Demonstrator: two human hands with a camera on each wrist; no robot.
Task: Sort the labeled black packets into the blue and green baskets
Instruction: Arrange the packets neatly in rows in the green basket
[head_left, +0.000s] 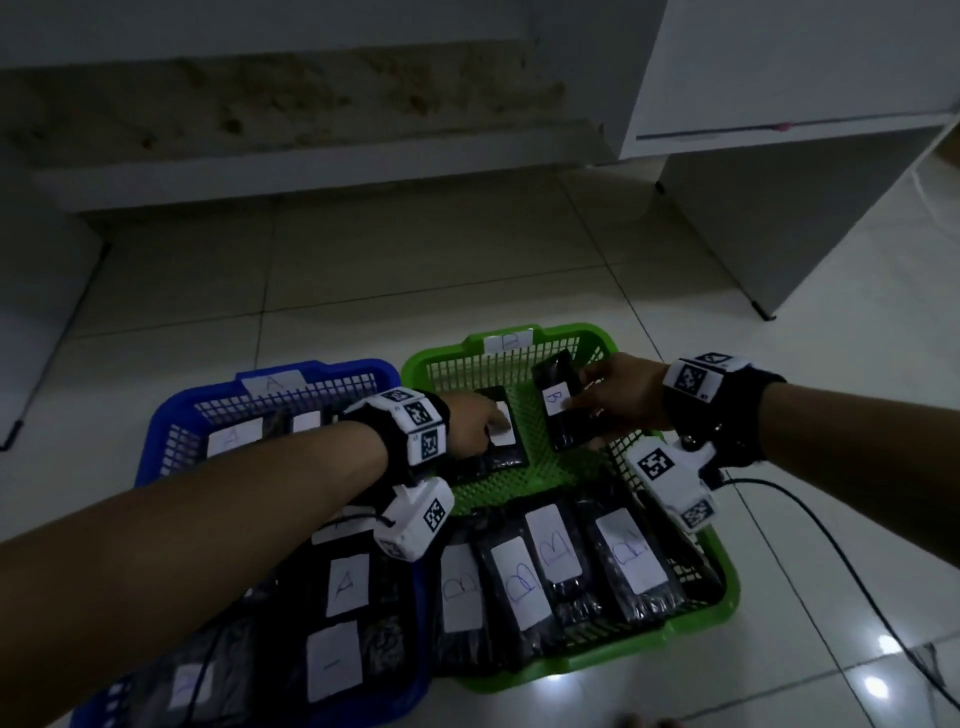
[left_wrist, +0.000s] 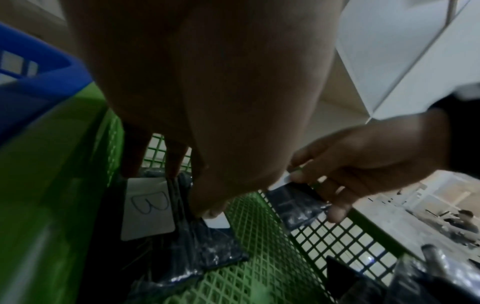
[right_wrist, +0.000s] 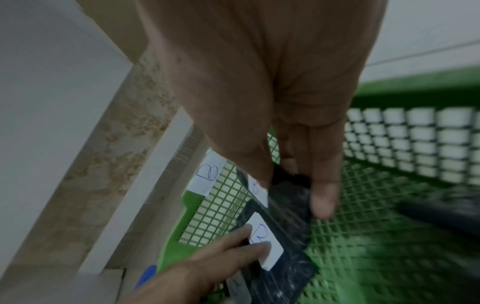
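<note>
**Plastic mesh, crinkled film, paper labels**

From my feed, the green basket (head_left: 597, 343) and blue basket (head_left: 171, 415) read as moulded plastic lattice, smooth-rimmed. The black packets (head_left: 613, 571) are glossy crinkled film that catches glints, each with a matt white paper label (head_left: 553, 551). The floor (head_left: 415, 270) is glazed tile, reflective at lower right of frame.

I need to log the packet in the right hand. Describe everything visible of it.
The packet is a flat black glossy plastic pouch bearing a white label with a handwritten B. It sits tilted over the green basket at its far end. The right hand pinches its edge between thumb and fingers.
</note>
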